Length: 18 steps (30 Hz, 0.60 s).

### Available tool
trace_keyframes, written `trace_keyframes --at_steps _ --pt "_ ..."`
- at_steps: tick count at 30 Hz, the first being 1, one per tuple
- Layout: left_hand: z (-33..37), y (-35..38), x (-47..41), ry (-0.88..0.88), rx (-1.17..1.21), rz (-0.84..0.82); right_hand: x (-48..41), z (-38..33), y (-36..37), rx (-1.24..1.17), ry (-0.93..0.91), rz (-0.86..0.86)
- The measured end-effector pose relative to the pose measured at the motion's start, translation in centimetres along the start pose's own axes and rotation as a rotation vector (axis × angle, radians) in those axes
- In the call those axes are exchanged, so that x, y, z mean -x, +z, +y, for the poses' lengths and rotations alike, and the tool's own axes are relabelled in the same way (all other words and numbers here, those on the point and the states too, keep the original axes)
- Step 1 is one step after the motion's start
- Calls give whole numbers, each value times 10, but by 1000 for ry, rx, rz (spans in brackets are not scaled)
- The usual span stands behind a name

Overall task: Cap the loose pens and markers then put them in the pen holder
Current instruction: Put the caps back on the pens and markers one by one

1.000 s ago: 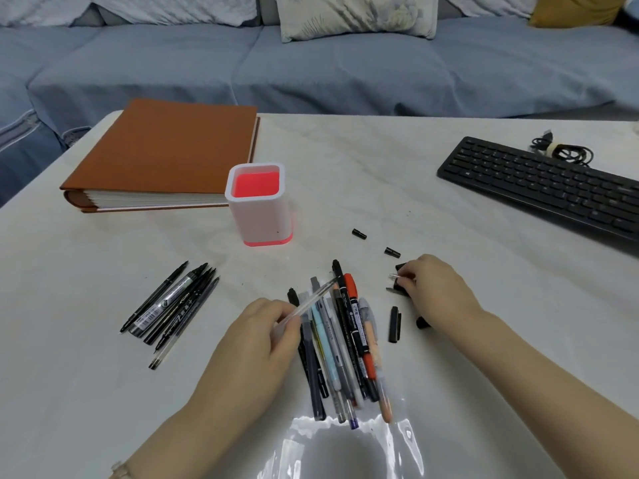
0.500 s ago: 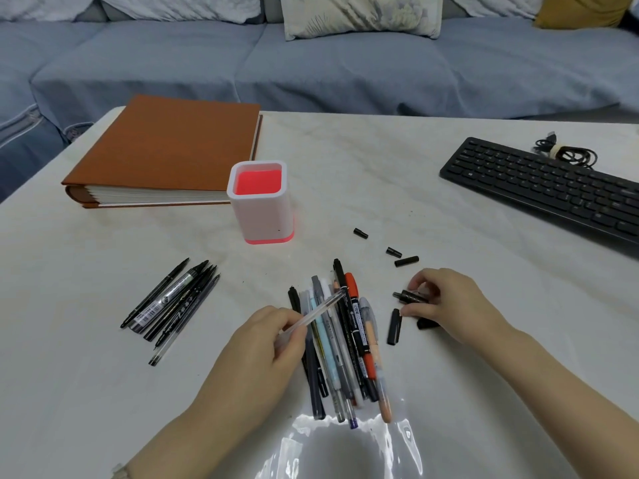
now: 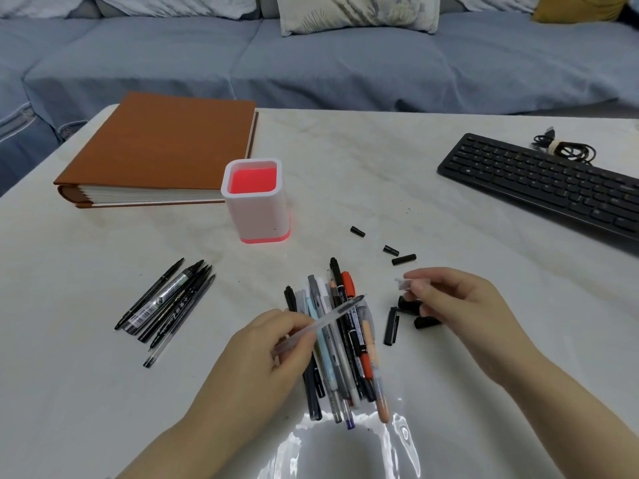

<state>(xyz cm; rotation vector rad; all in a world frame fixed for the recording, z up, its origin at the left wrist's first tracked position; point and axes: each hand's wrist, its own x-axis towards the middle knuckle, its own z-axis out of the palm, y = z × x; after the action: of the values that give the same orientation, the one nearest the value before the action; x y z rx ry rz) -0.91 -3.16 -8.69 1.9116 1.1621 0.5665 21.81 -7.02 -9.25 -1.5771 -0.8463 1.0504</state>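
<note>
Starting at the upper left of the frame, there's a fat brown binder point(image 3: 162, 146) lying flat on the white table point(image 3: 69, 375). Below it, at the left middle, a little bunch of black pens point(image 3: 166, 305) lies side by side, uncapped tips pointing toward the upper right. The pen holder point(image 3: 256, 209) — white outside, pink inside — stands upright just right of the binder's near corner, well apart from both hands, with nothing visible in it.

Lower centre, the left hand point(image 3: 262, 354) has its fingers curled round a clear pen point(image 3: 321, 323), holding it by the back end so the tip slants up and right over the main pile of pens point(image 3: 342, 340). That pile is a mix of black, grey, pale blue, red and peach ones, lying roughly top to bottom, and its lower ends sit on a shiny plastic bag point(image 3: 345, 451) at the bottom edge.

Right of the pile, a long black cap point(image 3: 391, 326) lies by itself, and three small black caps point(image 3: 390, 251) are scattered above it, toward the middle of the frame. The right hand point(image 3: 460, 316) pinches a clear cap point(image 3: 411, 283) between thumb and fingertips — it's in the air, near the pen tip but not touching it. Two more dark caps point(image 3: 427, 322) sit just under that hand.

Upper right, a black keyboard point(image 3: 539, 188) lies at an angle with a coiled cable point(image 3: 563, 148) behind it.
</note>
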Motion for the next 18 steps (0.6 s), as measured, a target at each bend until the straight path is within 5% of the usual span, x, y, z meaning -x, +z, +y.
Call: trace_keyframes --at_steps 5,18 --pt "6 -3 3 45 11 -4 22 -12 11 -217 41 -99" --pt "11 -2 6 109 -50 -27 36 -24 18 -105 23 -116"
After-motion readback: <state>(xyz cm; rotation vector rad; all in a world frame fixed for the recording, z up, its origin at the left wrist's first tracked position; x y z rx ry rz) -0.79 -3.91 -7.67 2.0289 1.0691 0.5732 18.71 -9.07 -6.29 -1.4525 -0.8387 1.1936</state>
